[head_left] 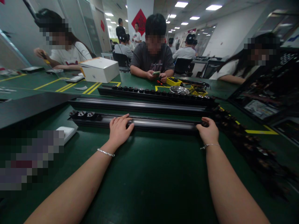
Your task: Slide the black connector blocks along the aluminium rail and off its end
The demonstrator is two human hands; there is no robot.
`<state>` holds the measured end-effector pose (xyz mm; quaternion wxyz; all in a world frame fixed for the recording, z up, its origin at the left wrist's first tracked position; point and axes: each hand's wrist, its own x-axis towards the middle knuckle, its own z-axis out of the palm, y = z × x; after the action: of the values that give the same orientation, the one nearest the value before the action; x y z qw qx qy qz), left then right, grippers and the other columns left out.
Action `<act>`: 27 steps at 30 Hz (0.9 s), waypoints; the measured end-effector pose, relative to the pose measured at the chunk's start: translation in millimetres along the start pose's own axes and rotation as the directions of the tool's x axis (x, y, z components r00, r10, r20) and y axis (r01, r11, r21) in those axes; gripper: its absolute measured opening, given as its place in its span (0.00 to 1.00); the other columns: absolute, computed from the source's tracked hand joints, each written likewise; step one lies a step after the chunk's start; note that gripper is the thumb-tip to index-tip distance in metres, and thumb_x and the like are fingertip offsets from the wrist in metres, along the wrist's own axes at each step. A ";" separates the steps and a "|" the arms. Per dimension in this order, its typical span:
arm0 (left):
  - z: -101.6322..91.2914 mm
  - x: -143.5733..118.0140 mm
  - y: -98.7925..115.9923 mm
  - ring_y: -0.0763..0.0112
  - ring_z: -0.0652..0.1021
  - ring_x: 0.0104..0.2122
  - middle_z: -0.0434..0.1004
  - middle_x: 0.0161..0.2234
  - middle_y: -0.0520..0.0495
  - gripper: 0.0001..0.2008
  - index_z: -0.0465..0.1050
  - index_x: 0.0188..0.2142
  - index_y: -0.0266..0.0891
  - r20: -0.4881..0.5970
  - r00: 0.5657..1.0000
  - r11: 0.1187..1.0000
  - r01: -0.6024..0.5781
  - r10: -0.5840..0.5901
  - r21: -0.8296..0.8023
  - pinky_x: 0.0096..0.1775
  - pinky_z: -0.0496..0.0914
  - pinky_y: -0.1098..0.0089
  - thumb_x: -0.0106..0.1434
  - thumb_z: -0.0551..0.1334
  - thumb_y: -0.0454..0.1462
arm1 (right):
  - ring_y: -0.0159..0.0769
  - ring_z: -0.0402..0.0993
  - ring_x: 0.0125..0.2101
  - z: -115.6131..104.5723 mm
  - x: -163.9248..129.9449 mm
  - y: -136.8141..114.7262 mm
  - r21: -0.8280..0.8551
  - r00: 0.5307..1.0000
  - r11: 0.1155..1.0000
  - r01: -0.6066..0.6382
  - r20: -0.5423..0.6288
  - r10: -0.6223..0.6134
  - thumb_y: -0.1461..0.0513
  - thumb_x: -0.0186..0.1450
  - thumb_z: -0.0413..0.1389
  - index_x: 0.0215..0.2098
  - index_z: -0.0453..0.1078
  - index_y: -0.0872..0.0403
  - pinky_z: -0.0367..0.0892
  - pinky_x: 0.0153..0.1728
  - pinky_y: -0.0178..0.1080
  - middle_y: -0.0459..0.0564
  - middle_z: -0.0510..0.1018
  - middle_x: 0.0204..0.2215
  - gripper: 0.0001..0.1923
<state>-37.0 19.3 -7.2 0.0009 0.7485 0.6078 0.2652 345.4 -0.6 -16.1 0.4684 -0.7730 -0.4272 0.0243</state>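
Note:
A long black rail [161, 124] lies across the green table [144, 174] in front of me, with small black round parts [84, 114] seated in its left end. My left hand [119, 130] rests palm down on the rail near its middle, fingers spread. My right hand [208, 131] grips the rail's right end. Two more black rails lie parallel behind it: a bare one [140, 105] and one [154, 92] filled with several round parts along its length.
A chain of dark parts [247, 146] trails down the right side. A white box [100, 70], a yellow bin [174, 81] and a metal bowl [179, 90] stand farther back. A small white block [67, 132] lies at the left. People sit across the table.

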 end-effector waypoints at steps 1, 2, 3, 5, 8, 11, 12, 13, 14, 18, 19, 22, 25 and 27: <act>-0.3 0.1 0.4 0.60 0.68 0.55 0.68 0.57 0.51 0.15 0.72 0.46 0.48 0.000 1.000 1.000 0.001 -0.001 -0.002 0.58 0.52 0.53 0.63 0.53 0.45 | 0.39 0.70 0.41 -0.8 -0.3 -0.8 -0.006 1.000 1.000 -0.004 -0.004 0.004 0.60 0.48 0.55 0.45 0.69 0.53 0.63 0.47 0.44 0.51 0.75 0.42 0.24; -0.6 0.3 0.7 0.59 0.68 0.55 0.68 0.57 0.51 0.15 0.72 0.46 0.48 0.001 1.000 1.000 0.002 -0.002 -0.005 0.58 0.52 0.53 0.63 0.53 0.45 | 0.39 0.70 0.41 -1.7 -0.7 -2.0 -0.012 1.000 1.000 -0.008 -0.008 0.008 0.60 0.48 0.55 0.45 0.69 0.53 0.63 0.47 0.44 0.50 0.75 0.42 0.24; -1.0 0.4 1.1 0.59 0.68 0.55 0.68 0.57 0.51 0.15 0.72 0.46 0.48 0.003 1.000 1.000 0.003 -0.003 -0.008 0.58 0.52 0.53 0.63 0.53 0.45 | 0.39 0.70 0.41 -2.7 -1.2 -3.3 -0.018 1.000 1.000 -0.013 -0.015 0.013 0.60 0.48 0.55 0.44 0.69 0.53 0.63 0.47 0.44 0.50 0.75 0.42 0.24; -1.6 0.7 1.5 0.59 0.68 0.55 0.68 0.57 0.50 0.15 0.72 0.45 0.48 0.011 1.000 1.000 0.004 -0.004 -0.008 0.58 0.52 0.52 0.63 0.53 0.44 | 0.39 0.69 0.40 -4.5 -1.9 -5.5 -0.024 0.999 0.999 -0.026 -0.030 0.025 0.60 0.48 0.55 0.44 0.69 0.53 0.63 0.47 0.44 0.50 0.75 0.41 0.23; -2.1 1.0 1.3 0.59 0.68 0.55 0.68 0.57 0.50 0.15 0.72 0.45 0.49 0.019 1.000 1.000 0.003 -0.003 -0.001 0.58 0.52 0.52 0.63 0.53 0.45 | 0.40 0.69 0.40 -6.3 -1.4 -5.7 -0.037 0.997 0.998 -0.060 -0.056 0.058 0.60 0.47 0.55 0.41 0.69 0.53 0.63 0.46 0.45 0.50 0.74 0.40 0.22; -2.0 1.0 0.7 0.60 0.68 0.55 0.68 0.57 0.50 0.15 0.72 0.46 0.48 0.023 1.000 1.000 0.000 0.000 0.001 0.58 0.52 0.53 0.63 0.52 0.45 | 0.40 0.68 0.37 -7.1 1.0 -1.7 -0.048 0.991 0.993 -0.108 -0.085 0.103 0.60 0.46 0.56 0.38 0.70 0.53 0.64 0.44 0.46 0.50 0.73 0.37 0.19; -2.0 1.0 0.6 0.60 0.68 0.55 0.68 0.57 0.50 0.15 0.72 0.46 0.48 0.024 1.000 1.000 -0.002 0.001 0.002 0.58 0.52 0.53 0.63 0.52 0.45 | 0.40 0.68 0.36 -7.3 2.1 0.2 -0.043 0.989 0.992 -0.120 -0.097 0.115 0.60 0.46 0.56 0.37 0.69 0.53 0.64 0.44 0.46 0.49 0.73 0.36 0.19; -1.9 1.0 0.6 0.60 0.68 0.55 0.68 0.57 0.50 0.15 0.72 0.46 0.48 0.024 1.000 1.000 -0.003 0.003 0.003 0.58 0.52 0.53 0.63 0.52 0.45 | 0.39 0.67 0.35 -7.6 3.2 2.1 -0.033 0.986 0.991 -0.129 -0.113 0.124 0.60 0.45 0.56 0.36 0.69 0.53 0.64 0.44 0.46 0.48 0.72 0.35 0.18; -1.8 1.0 0.6 0.60 0.68 0.55 0.68 0.57 0.50 0.16 0.72 0.46 0.48 0.023 1.000 1.000 -0.002 0.001 0.005 0.58 0.52 0.53 0.63 0.52 0.45 | 0.39 0.67 0.34 -8.0 4.3 3.9 -0.020 0.982 0.991 -0.134 -0.135 0.130 0.60 0.45 0.56 0.35 0.69 0.53 0.64 0.43 0.46 0.48 0.72 0.33 0.17; -1.2 1.4 1.2 0.61 0.68 0.55 0.69 0.56 0.50 0.16 0.72 0.46 0.47 0.023 1.000 1.000 0.020 -0.020 0.010 0.59 0.51 0.53 0.63 0.52 0.44 | 0.38 0.68 0.34 -11.6 9.5 9.9 0.047 0.939 0.992 -0.120 -0.318 0.129 0.61 0.46 0.55 0.35 0.68 0.53 0.65 0.43 0.44 0.46 0.72 0.32 0.16; -0.9 1.4 1.1 0.61 0.68 0.55 0.69 0.56 0.50 0.16 0.72 0.46 0.47 0.020 1.000 1.000 0.023 -0.023 0.011 0.59 0.51 0.53 0.63 0.52 0.44 | 0.38 0.69 0.35 -13.1 10.8 10.9 0.062 0.920 0.992 -0.108 -0.372 0.123 0.62 0.47 0.55 0.36 0.68 0.53 0.65 0.43 0.44 0.47 0.72 0.33 0.16; 0.1 1.6 0.6 0.61 0.68 0.55 0.69 0.56 0.50 0.16 0.72 0.46 0.47 0.011 1.000 1.000 0.018 -0.018 0.014 0.59 0.52 0.54 0.63 0.52 0.44 | 0.38 0.70 0.38 -18.7 13.6 12.4 0.073 0.874 0.996 -0.058 -0.479 0.086 0.62 0.51 0.53 0.40 0.68 0.54 0.65 0.45 0.44 0.48 0.74 0.36 0.17; 0.7 1.5 0.3 0.61 0.68 0.55 0.69 0.56 0.50 0.16 0.72 0.46 0.47 0.006 1.000 1.000 0.013 -0.013 0.017 0.59 0.52 0.54 0.63 0.52 0.45 | 0.38 0.70 0.40 -26.9 12.5 10.7 0.039 0.882 0.999 -0.008 -0.470 0.026 0.60 0.55 0.52 0.45 0.67 0.55 0.63 0.47 0.42 0.52 0.75 0.40 0.19; 0.6 1.5 0.7 0.61 0.68 0.55 0.69 0.56 0.50 0.16 0.72 0.46 0.46 0.008 1.000 1.000 0.012 -0.012 0.018 0.59 0.52 0.54 0.63 0.52 0.45 | 0.37 0.70 0.41 -36.2 9.1 8.3 -0.016 0.923 1.000 0.027 -0.383 -0.031 0.58 0.56 0.52 0.47 0.67 0.56 0.63 0.46 0.41 0.54 0.74 0.43 0.21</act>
<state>-35.9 20.7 -6.9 -0.0019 0.7459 0.6146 0.2567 372.2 -21.4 1.3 0.5392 -0.7588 -0.3389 -0.1362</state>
